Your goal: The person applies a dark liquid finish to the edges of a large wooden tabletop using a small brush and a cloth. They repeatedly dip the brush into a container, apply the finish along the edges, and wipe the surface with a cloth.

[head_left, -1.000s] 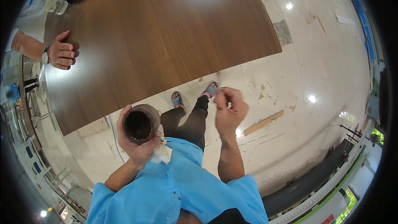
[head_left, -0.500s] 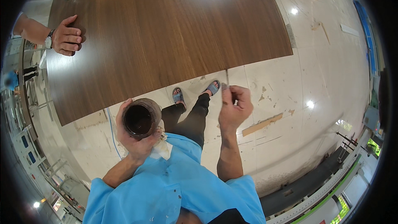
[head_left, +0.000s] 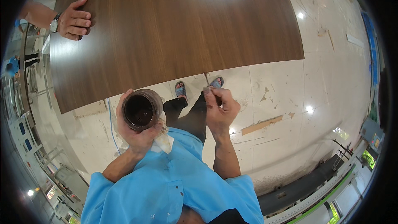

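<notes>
**Held, but partly covered**

The left hand has its grip wrapped around a jar of dark liquid; its underside is hidden. The right hand has its grip pinching a thin tool, partly covered by the fingers. The dark tip is near the edge of the brown surface; whether it touches, I cannot tell. A pale cloth shows only partly, beside the left hand. Another person's hand is clear, but the arm is cut off.
</notes>
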`<state>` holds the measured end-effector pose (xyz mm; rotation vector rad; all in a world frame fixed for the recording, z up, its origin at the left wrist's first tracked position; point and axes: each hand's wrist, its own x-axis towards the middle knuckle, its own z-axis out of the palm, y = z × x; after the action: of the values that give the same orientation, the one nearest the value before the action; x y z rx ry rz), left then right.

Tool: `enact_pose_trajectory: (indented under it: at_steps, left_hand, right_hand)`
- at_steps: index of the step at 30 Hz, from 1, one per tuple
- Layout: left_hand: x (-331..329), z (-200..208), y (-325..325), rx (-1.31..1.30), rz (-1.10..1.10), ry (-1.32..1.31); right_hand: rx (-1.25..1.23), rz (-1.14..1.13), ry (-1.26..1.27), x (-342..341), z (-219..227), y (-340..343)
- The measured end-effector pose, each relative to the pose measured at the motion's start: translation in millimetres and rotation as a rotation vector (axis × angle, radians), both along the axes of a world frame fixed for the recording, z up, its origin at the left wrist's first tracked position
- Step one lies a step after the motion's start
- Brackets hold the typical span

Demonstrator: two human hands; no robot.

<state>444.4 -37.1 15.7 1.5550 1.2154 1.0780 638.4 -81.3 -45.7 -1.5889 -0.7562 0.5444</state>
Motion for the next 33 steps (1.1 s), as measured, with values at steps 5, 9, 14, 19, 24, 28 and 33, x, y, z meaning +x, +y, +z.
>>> enact_pose_trajectory:
  at_steps: [5, 9, 14, 19, 24, 28, 33]
  left_hand:
    - [-11, 2, 1, 0.04, 0.077, 0.014]
    - [-20, 2, 2, 0.0, 0.106, 0.01]
    - [-32, 1, 4, 0.078, 0.154, 0.009]
    - [-43, 2, 5, -0.004, 0.185, -0.06]
    - [-46, 0, 6, -0.021, 0.182, -0.114]
    - [-49, -1, 4, -0.025, 0.171, -0.105]
    - [-54, 0, 4, -0.011, 0.152, -0.079]
  right_hand:
    - [-0.044, -0.09, 0.095, -14, -3, 2]
    - [-0.059, 0.216, -0.091, -41, -3, 6]
    - [0.077, -0.079, 0.107, -45, 2, 7]
    - [0.021, 0.16, -0.017, -65, -3, 13]
    - [0.032, 0.054, -0.104, -53, -1, 11]
    - [-0.043, -0.166, -0.068, -20, 4, 8]
    - [-0.022, 0.003, -0.11, -45, 1, 11]
